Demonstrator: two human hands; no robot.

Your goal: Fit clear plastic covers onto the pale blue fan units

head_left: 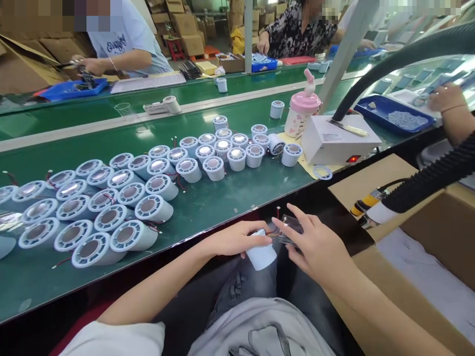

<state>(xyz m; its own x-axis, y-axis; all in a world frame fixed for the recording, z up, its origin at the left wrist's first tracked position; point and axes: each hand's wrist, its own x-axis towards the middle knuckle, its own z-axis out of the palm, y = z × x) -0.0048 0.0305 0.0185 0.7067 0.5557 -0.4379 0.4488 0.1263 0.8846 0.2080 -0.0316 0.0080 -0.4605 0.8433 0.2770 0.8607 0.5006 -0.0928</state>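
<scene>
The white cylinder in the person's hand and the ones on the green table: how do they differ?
The held white cylinder sits above the lap, gripped by the left hand; the table cylinders lie untouched in rows on the green table. The held one is partly hidden by fingers, while the table ones show shiny ringed faces. All share a white round body.

A white short sleeve [122,338] is seen at the lower left of the frame, grey trousers [237,291] at the bottom centre, and both forearms are left bare.
</scene>
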